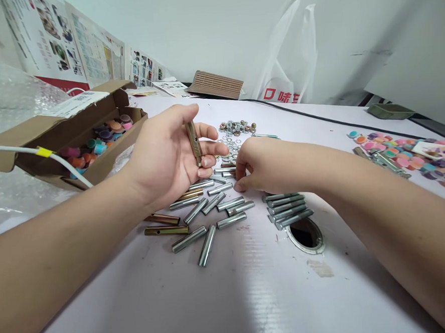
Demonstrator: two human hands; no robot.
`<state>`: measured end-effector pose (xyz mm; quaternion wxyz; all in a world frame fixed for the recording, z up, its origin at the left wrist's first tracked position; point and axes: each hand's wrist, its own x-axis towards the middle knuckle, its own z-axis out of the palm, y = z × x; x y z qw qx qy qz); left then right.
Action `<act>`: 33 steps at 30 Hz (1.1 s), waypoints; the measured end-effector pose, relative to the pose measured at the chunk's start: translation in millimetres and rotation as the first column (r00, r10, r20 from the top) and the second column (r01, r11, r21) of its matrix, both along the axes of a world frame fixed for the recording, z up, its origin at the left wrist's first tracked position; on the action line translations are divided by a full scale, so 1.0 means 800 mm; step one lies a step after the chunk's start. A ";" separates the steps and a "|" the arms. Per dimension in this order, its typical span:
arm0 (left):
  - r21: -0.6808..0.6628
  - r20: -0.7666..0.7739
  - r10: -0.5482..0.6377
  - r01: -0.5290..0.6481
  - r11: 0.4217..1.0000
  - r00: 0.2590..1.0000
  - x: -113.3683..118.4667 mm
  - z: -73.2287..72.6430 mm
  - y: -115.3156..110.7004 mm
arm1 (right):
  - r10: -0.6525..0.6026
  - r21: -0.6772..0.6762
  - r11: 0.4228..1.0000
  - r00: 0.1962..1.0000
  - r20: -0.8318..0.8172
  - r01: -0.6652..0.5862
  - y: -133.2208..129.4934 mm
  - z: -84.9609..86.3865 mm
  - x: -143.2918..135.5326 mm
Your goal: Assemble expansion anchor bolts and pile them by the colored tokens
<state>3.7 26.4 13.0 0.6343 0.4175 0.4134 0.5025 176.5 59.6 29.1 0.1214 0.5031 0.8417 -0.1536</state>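
Note:
My left hand [172,149] is turned palm up, its fingers half curled around a brass-coloured metal sleeve [194,142] with a small hole in its side. Reaching over the pile, my right hand [252,164] has its thumb and fingers drawn together, pointing down beside the silver sleeves; whatever is between the fingertips is hidden. Below both hands lie several loose silver metal sleeves [214,203] and a few brass-coloured ones [166,230]. A row of bolts [290,211] rests under my right forearm. Beyond my hands are washers [232,147] and a heap of nuts [238,127].
An open cardboard box [111,155] with colourful small caps stands at left, a white cable [56,157] crossing it. A round hole [306,233] pierces the table near the bolts. Colourful pieces [406,158] spread at right; a black cable [317,116] and plastic bag [287,62] lie behind.

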 end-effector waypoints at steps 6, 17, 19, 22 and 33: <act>0.020 -0.092 -0.039 0.041 0.999 0.995 0.004 -0.002 -0.002 | 0.035 -0.002 0.999 0.999 0.017 -0.035 -0.003 0.003 0.003; 0.127 -0.197 -0.013 0.039 0.991 0.980 0.001 -0.006 -0.003 | -0.003 -0.027 1.000 0.999 -0.052 0.001 0.002 0.012 0.011; 0.152 -0.243 -0.019 0.058 0.987 0.970 -0.001 -0.008 -0.002 | -0.049 -0.002 0.999 0.971 -0.233 0.050 0.002 0.021 0.015; 0.159 -0.278 -0.043 0.090 0.983 0.960 -0.001 -0.011 -0.001 | -0.171 -0.025 0.981 0.791 -0.588 0.194 -0.005 0.033 0.014; 0.075 -0.537 -0.071 0.132 0.988 0.841 0.006 -0.015 0.000 | -0.229 -0.140 0.966 0.469 -0.853 0.217 -0.015 0.016 -0.017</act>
